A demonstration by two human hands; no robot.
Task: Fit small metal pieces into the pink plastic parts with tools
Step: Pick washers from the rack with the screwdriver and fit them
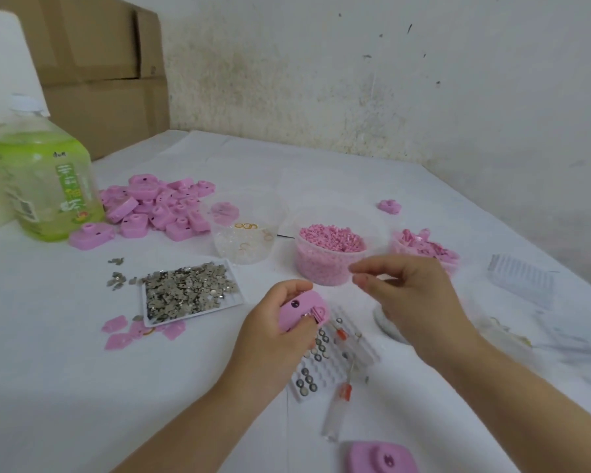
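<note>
The left hand (280, 327) curls its fingers around a smooth pink plastic part with rounded corners (299, 310). It holds the part just above the white cloth-covered table (65, 387), near the middle of it. The part has a small dark hole on top and a bit of shiny metal at its edge.

The right hand (413, 302) hangs in the air just beside it. Its thumb and first finger are bent close together with a narrow gap. I cannot tell if something tiny is pinched there.

Under the hands lies a bumpy white plastic tray with little round silver discs (328, 360). A thin clear tube with an orange band (338, 404) lies across it.

To the left sits a flat white tray heaped with small grey metal pieces (188, 291), thin and shiny. A few flat pink plastic tabs (120, 334) lie near its corner.

Farther back is a pile of chunky pink plastic parts (161, 208). A big green plastic bottle (45, 186) stands beside them. A clear round tub full of tiny pink bits (328, 254) stands just behind the right hand. Another clear tub with thin gold rings (244, 233) is to its left.
</note>
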